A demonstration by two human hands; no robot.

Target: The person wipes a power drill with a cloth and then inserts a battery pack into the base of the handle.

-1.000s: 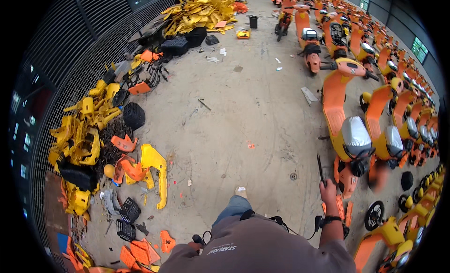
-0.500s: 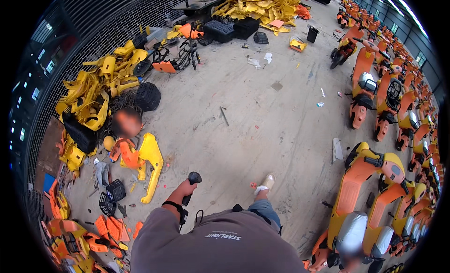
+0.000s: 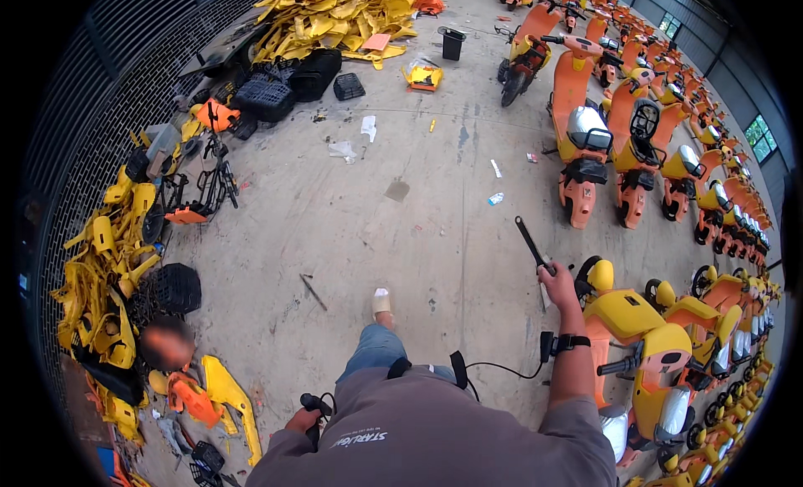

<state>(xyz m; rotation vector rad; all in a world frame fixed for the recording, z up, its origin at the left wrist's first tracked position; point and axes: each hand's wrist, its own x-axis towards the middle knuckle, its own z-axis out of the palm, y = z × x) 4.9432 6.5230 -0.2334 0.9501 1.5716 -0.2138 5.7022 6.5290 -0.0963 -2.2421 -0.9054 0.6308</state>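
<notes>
My left hand (image 3: pixel 302 419) hangs beside my body at the lower middle, closed round a black pistol-shaped tool (image 3: pixel 314 402) that looks like a compact cordless driver. Further out to the right, my right hand (image 3: pixel 559 284) is raised and wrapped round the lower end of a long, slim black wrench (image 3: pixel 527 238), which points up and away to the left. The wrench's exact type is too small to make out. A dark strap with a small black box (image 3: pixel 548 347) sits on my right wrist, and a cable runs from it to my waist.
Rows of orange and yellow scooters (image 3: pixel 577 135) line the right side, one yellow scooter (image 3: pixel 627 315) close to my right arm. Yellow body panels (image 3: pixel 109 261) are heaped at left and far back (image 3: pixel 335 23). A rod (image 3: pixel 314 292) and paper scraps (image 3: pixel 369 128) lie on the concrete floor (image 3: pixel 276 202).
I have stepped forward and the view has turned right. My right hand has come into view with the wrench. My left hand has dropped back beside my body, still holding the pistol-shaped tool.
</notes>
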